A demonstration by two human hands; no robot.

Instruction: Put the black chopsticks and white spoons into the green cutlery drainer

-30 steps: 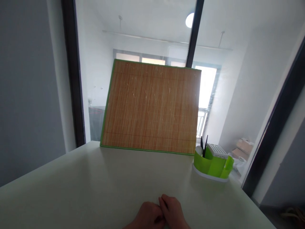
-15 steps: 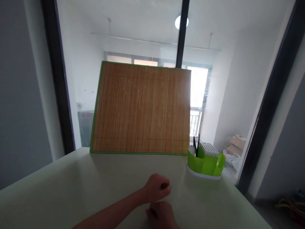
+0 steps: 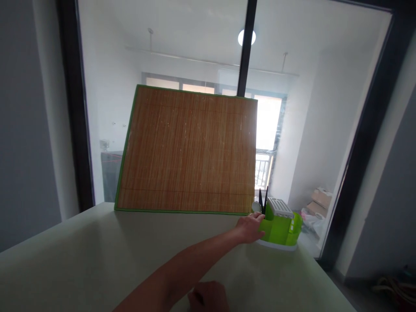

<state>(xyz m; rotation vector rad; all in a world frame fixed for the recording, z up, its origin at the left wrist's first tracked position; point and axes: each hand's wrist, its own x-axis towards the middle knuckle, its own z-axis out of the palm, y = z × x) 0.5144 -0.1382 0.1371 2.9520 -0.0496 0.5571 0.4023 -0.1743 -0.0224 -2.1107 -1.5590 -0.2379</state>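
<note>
My left hand (image 3: pixel 249 227) is stretched across the table to the left side of a lime-green caddy (image 3: pixel 280 230), its thumb and fingers apart. The fingertips overlap the caddy's wall; whether they touch it I cannot tell. Inside the caddy stand a black item with two pointed prongs (image 3: pixel 263 201) and a round white piece (image 3: pixel 256 206), just above my fingers. A white slotted top (image 3: pixel 281 207) covers the caddy's middle. My right hand (image 3: pixel 209 297) rests closed on the table near the bottom edge of the view, with nothing visible in it, partly below my left forearm.
A bamboo mat with green edging (image 3: pixel 191 151) stands upright at the back of the pale table (image 3: pixel 81 251). Behind it is a glass partition with a dark frame (image 3: pixel 246 56). Cardboard boxes (image 3: pixel 320 201) lie beyond the glass at the right.
My left hand has moved from the table's middle forward and right to the caddy, and its fist has opened. My right hand stays closed near the bottom. The view has shifted slightly.
</note>
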